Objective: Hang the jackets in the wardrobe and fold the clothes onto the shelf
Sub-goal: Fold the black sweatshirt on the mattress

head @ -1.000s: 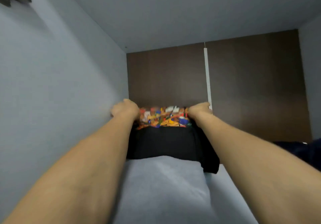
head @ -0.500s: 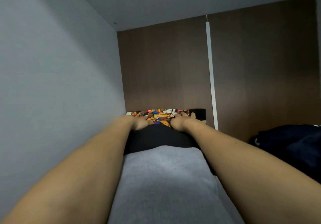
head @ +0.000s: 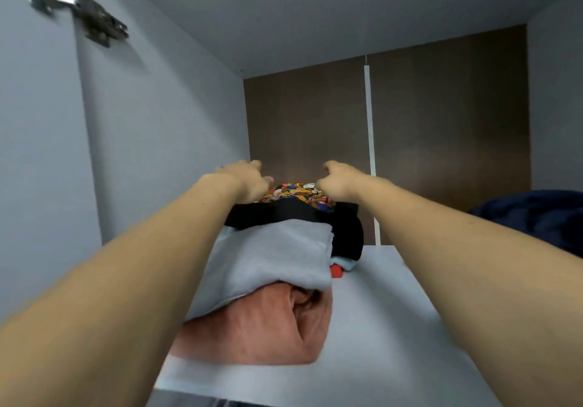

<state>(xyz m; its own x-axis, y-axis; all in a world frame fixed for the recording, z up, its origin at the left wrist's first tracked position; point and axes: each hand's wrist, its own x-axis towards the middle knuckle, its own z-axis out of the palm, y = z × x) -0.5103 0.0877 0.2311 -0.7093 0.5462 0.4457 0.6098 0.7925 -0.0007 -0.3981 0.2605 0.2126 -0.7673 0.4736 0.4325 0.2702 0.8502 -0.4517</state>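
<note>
A stack of folded clothes lies on the grey wardrobe shelf (head: 394, 305), against the left wall. A pink garment (head: 252, 331) is at the bottom, a light grey one (head: 268, 255) sits above it, and a black shirt with a colourful print (head: 293, 207) lies on top. Both arms reach over the stack. My left hand (head: 249, 179) hovers just above the shirt's left side, fingers loosely curled and holding nothing. My right hand (head: 337, 179) is over the shirt's right side, curled, and its contact with the print is unclear.
A dark navy garment (head: 536, 214) lies at the shelf's right. A small red item (head: 337, 270) peeks out from under the stack. A metal door hinge (head: 88, 18) is fixed on the left wall. A brown back panel with a white strip (head: 369, 141) closes the rear.
Both hands have lifted off the black printed shirt and moved apart. My head has pulled back, so the grey and pink garments below the shirt show now.
</note>
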